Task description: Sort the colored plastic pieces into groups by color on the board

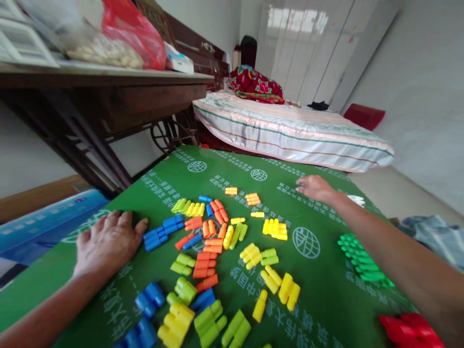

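Observation:
My left hand (108,243) lies flat and open on the green printed cloth (224,169), its fingers spread, just left of a blue block cluster (163,232). My right hand (313,187) reaches far out over the cloth's back right part, palm down, fingers stretched; nothing shows in it. Between the hands lies a scatter of several plastic blocks: orange ones (205,263) in the middle, yellow ones (275,228), lime ones (208,321) and blue ones (150,297) near me. A bright green block stack (362,263) sits under my right forearm.
A red block piece (411,331) lies at the near right corner. A dark wooden sewing-machine table (108,92) with bags on top stands at left. A bed (290,130) with a striped cover is behind. A blue box (43,222) lies at left.

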Tool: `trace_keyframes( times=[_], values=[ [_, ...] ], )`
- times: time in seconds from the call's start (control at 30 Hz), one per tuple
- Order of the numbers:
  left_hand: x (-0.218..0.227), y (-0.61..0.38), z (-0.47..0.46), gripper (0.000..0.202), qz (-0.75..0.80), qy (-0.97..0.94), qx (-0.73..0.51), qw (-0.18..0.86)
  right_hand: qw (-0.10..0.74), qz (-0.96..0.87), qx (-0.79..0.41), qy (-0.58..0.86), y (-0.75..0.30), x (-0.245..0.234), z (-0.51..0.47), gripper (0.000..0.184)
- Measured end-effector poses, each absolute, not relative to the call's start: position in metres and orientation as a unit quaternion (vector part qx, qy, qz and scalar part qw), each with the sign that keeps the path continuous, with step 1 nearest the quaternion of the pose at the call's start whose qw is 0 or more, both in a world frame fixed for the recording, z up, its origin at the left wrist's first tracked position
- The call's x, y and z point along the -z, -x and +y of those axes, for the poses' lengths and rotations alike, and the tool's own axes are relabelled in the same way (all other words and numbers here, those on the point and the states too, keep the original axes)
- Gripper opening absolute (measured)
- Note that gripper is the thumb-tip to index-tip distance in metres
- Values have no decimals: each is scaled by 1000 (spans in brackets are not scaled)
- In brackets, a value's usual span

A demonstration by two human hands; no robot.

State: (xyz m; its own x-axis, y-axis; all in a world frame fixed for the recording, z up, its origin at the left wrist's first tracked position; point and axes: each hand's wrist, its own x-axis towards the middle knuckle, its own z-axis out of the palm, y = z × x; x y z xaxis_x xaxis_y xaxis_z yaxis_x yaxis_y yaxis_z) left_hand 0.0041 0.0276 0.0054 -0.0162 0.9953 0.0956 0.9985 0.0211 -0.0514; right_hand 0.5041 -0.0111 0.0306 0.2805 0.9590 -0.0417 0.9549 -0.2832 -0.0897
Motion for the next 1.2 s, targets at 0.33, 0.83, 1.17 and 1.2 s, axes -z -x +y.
trace_keyframes(
  times=[0.33,0.83,1.17,1.2],
  values=[
    [-9,-8,24,65,-715,697,27,46,2,-809,-77,583,-364,-31,17,41],
    [-2,-1,34,66,-717,695,8,53,-97,-635,-6,766,-414,-20,-15,34],
    [-9,-6,30,64,-721,692,7,48,-128,-636,-34,760,-488,-37,-56,39],
    [-10,-7,30,64,-721,692,5,48,-127,-669,-43,731,-490,-37,-60,47]
  ],
)
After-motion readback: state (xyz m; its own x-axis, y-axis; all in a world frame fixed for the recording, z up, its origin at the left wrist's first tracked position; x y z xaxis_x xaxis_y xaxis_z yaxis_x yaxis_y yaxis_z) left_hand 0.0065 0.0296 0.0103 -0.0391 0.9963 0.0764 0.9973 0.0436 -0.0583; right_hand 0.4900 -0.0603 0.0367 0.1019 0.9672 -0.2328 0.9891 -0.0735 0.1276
